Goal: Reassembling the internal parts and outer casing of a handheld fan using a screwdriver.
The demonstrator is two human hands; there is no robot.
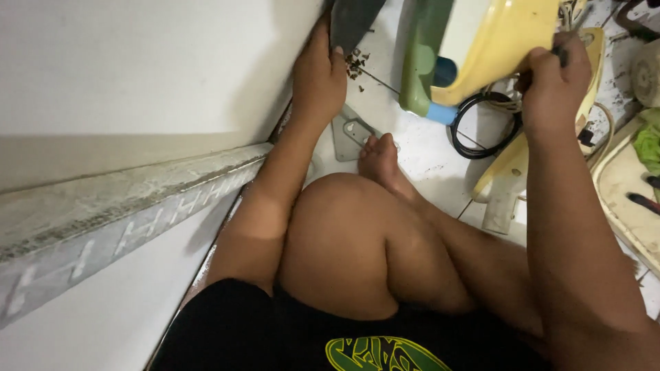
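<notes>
Hands at work on a tiled floor (385, 103), seen from above a person sitting with one knee raised. The left hand (320, 72) grips the lower edge of a dark grey plate (354, 20), fingers curled round it, close against a white wall (137, 69). Just right of that plate lies a small heap of dark crumbs (355, 64). The right hand (553, 82) is closed on the edge of a yellow shell (495, 41) (an appliance housing, with a green side and a blue piece low down); what exactly the fingers pinch there cannot be told. Below the shell sits a black cable (481, 130) in a loop, touching the floor. A flat grey metal piece (349, 134) lies on the floor below the left hand, just beside the toes of the bare foot (380, 161). Right of the shell, another yellow part (512, 168) leans under the right forearm.
</notes>
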